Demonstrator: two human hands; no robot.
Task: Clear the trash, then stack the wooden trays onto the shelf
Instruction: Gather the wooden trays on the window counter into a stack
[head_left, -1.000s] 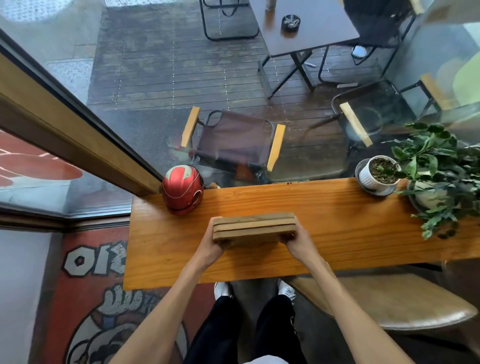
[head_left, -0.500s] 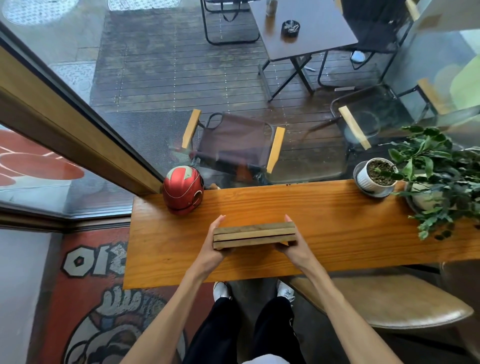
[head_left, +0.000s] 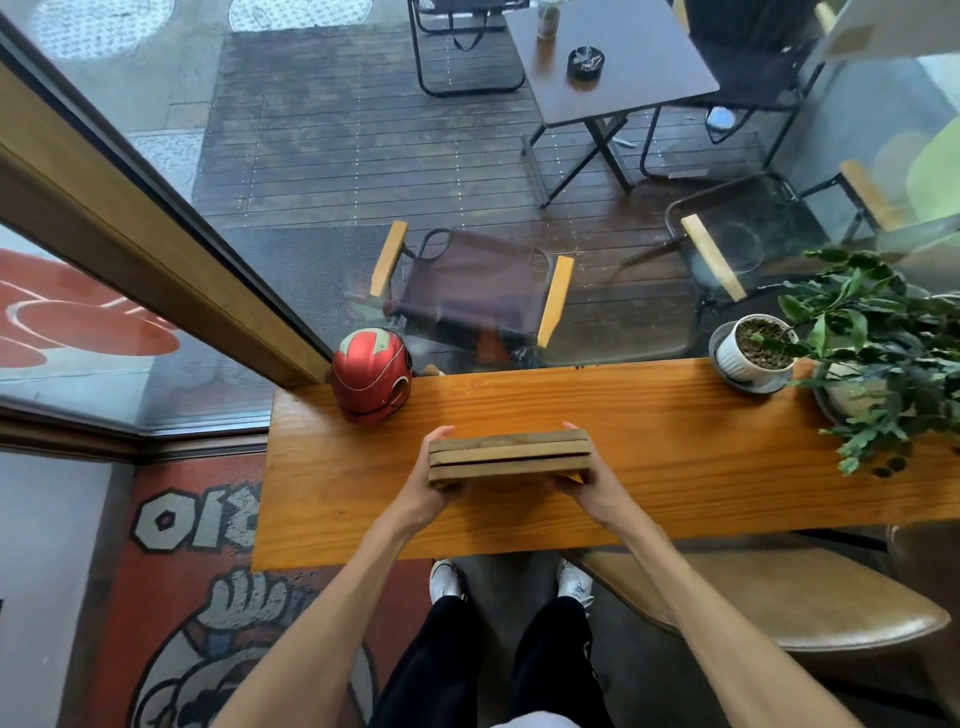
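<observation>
A stack of wooden trays (head_left: 508, 457) sits level over the middle of the orange wooden counter (head_left: 675, 467). My left hand (head_left: 430, 483) grips its left end, fingers curled under and the thumb along the side. My right hand (head_left: 582, 480) holds the right end the same way. Whether the stack rests on the counter or hovers just above it cannot be told. No trash and no shelf show in this view.
A red helmet (head_left: 371, 375) stands at the counter's back left corner. A white potted plant (head_left: 756, 349) and a leafy plant (head_left: 878, 353) crowd the right end. A glass window runs behind the counter. A padded stool (head_left: 779, 597) sits below on the right.
The tray stack has come slightly toward me and tilted flatter, and my fingers have wrapped further under its ends.
</observation>
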